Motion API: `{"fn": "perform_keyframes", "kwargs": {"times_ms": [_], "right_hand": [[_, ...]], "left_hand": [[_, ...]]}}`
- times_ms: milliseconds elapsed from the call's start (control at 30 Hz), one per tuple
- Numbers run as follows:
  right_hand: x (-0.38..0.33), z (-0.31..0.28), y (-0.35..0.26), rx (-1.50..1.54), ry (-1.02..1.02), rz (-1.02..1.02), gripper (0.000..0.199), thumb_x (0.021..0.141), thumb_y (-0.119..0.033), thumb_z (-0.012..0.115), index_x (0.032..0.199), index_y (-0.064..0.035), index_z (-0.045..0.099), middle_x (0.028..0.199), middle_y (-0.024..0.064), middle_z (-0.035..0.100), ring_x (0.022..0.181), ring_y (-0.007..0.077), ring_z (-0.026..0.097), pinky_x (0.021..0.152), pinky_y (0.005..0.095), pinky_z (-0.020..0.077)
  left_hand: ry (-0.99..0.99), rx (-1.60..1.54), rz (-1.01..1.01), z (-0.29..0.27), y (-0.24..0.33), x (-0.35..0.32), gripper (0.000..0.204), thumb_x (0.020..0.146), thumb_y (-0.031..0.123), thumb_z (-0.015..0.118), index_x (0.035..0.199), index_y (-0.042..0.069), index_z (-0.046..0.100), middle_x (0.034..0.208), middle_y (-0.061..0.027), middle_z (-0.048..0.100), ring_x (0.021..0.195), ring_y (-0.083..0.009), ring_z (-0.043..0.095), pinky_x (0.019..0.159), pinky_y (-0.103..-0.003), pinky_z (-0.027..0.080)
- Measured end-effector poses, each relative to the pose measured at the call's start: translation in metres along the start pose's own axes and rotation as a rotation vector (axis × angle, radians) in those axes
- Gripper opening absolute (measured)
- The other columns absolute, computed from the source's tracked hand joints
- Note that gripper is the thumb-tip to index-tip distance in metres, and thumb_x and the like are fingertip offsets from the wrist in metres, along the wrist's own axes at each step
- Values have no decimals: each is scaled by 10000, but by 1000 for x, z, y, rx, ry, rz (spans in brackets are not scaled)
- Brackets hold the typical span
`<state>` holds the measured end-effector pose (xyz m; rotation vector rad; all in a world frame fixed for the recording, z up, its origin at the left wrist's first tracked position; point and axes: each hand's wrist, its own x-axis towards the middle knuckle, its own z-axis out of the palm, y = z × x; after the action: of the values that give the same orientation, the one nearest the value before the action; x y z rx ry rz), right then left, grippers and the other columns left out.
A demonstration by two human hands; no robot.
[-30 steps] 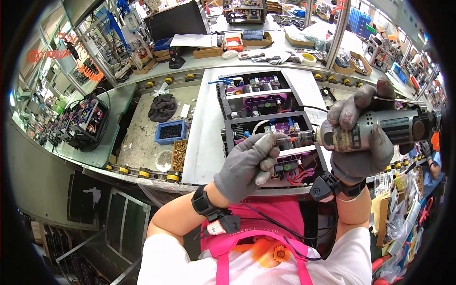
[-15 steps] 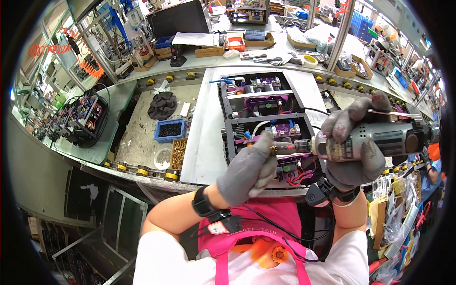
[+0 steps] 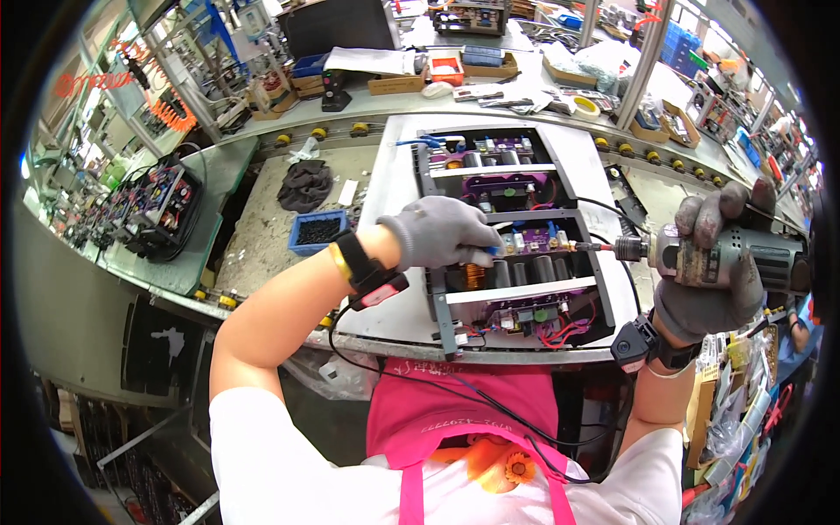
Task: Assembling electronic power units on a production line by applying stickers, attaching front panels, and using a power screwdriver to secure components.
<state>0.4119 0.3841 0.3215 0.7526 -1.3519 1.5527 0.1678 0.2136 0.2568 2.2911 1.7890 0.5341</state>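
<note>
The right hand (image 3: 710, 262), gloved, is clamped around the grey electric screwdriver (image 3: 726, 258), its bit lying level and aimed left just over the open chassis (image 3: 516, 236) on the white bench (image 3: 389, 175). The left hand (image 3: 437, 232), fingers curled together, rests on the middle of the purple circuit board (image 3: 534, 241), pinching something too small to tell. To drive well, it seems wise to tip the bit upright onto the screw head before pressing the trigger, keeping fingertips clear of the red wires (image 3: 560, 332)

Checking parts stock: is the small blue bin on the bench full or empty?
Partly filled: the blue bin holds dark small parts covering its floor, below the rim.
</note>
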Motion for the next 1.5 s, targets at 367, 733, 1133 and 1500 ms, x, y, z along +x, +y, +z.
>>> {"fn": "perform_keyframes", "kwargs": {"times_ms": [367,733,1133,1500], "right_hand": [[-4,-27,48,-110,-29,99,583,840,-105,583,1373,-39,354,1118,135,546,849,207,602,624,362,511],[5,-15,69,-19,65,56,589,823,-73,626,1353,-42,369,1068,135,573,834,207,616,746,408,523],[-9,-4,93,-73,-70,70,547,808,-22,689,1287,-27,424,937,141,598,826,190,634,788,379,531],[-4,-10,96,-295,258,626,492,779,-8,516,1263,32,436,953,117,603,746,188,620,714,364,539]], "left_hand": [[-130,71,-231,20,0,61,335,876,404,581,888,71,615,752,-155,602,751,-358,615,672,-438,483],[-70,-686,-565,5,-11,59,266,909,313,604,859,65,687,636,18,608,483,-59,500,425,-230,402],[-269,-862,-634,6,-25,64,270,861,329,667,863,62,705,636,43,587,477,-37,463,401,-202,385],[-310,-276,-211,6,-24,62,267,850,281,652,934,27,665,764,-98,657,705,-203,622,666,-329,479]]}}
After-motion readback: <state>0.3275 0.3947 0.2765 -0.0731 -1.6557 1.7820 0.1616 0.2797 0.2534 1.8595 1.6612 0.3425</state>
